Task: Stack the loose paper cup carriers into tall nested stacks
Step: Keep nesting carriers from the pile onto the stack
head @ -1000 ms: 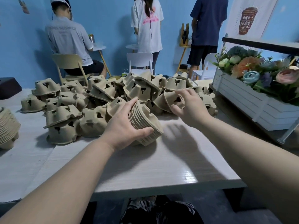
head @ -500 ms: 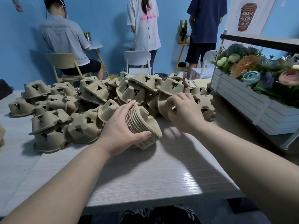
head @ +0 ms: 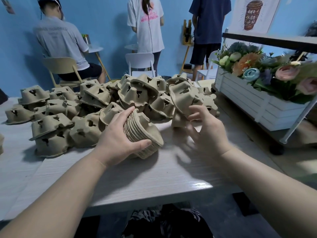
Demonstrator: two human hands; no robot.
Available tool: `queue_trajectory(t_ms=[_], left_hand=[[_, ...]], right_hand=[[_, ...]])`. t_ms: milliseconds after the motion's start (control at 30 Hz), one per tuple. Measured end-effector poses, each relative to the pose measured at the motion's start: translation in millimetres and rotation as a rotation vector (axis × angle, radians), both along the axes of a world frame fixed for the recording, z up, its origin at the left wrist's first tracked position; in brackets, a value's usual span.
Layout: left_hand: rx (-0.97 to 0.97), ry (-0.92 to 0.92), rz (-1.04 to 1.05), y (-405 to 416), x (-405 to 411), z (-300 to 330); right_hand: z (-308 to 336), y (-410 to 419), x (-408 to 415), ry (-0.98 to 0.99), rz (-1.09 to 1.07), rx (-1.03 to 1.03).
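My left hand (head: 118,141) grips a nested stack of brown pulp cup carriers (head: 145,134), which lies tilted on its side on the table. My right hand (head: 205,131) holds one loose carrier (head: 183,100) by its lower edge, lifted just right of the stack, its fingers blurred. Behind both hands a big heap of loose carriers (head: 96,103) covers the far half of the table.
The pale wood table (head: 154,177) ends close to me. A white planter box of flowers (head: 257,102) on a wheeled rack stands to the right. Three people, chairs (head: 140,62) and small tables are at the blue back wall.
My right hand has pulled one carrier out of the heap and drawn it back toward me. My left hand keeps its grip on the stack.
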State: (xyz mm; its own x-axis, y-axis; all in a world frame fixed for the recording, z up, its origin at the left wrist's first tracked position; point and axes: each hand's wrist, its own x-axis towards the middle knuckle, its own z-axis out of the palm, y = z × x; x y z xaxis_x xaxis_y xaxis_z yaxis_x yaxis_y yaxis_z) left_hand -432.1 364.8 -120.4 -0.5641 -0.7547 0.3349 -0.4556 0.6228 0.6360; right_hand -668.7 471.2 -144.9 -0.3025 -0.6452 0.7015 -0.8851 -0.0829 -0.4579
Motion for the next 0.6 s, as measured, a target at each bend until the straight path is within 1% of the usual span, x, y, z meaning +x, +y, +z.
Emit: queue_trajectory(t_ms=[133, 233, 333, 467, 600], left_hand=[[-0.019, -0.016, -0.021, 3.6, -2.0, -0.9], [-0.029, -0.016, -0.035, 5.6, -4.9, -1.5], [-0.022, -0.016, -0.049, 8.0, -9.0, -1.7], [0.002, -0.013, -0.074, 16.0, -16.5, -0.8], [0.002, -0.003, -0.096, 22.2, -24.7, -1.2]], right_hand=[[5.3, 10.3, -2.5, -0.088, -0.081, -0.062], [10.5, 14.4, -12.2, -0.04, -0.187, -0.068], [12.8, 17.6, -20.5, -0.047, -0.208, 0.036], [12.2, 23.5, -25.0, -0.023, -0.148, 0.201], [11.6, 28.8, -26.4, -0.029, -0.111, 0.32]])
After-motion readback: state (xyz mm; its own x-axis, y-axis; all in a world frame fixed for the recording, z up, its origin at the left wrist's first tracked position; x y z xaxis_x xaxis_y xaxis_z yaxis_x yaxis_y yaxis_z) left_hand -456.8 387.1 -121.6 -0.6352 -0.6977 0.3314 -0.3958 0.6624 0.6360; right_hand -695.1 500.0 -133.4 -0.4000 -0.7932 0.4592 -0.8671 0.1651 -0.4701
